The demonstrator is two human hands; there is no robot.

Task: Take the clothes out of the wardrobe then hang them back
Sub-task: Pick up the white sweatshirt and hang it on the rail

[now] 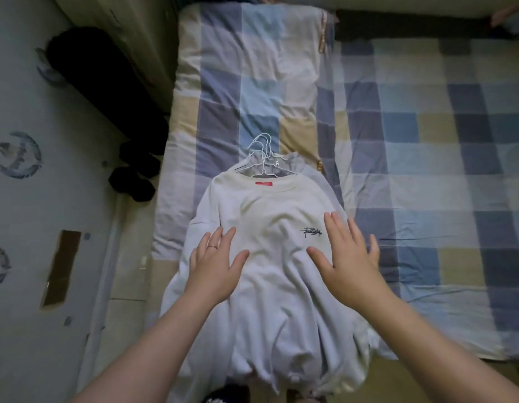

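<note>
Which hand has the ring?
The left hand: a thin ring sits on one finger. The right hand is bare. Both are spread open over the shirt.

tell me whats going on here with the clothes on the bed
A person has a stack of clothes on white wire hangers lying on the checked bed. The top one is a white shirt. The left hand and right hand are spread flat over its chest; nothing is gripped.

A checked sheet [427, 141] in blue, grey and yellow covers the right side. A folded checked quilt [252, 68] lies just left of it. At far left a long black object [101, 82] lies on a pale patterned surface [25, 205], and nearer is a brown strip [60, 266].
</note>
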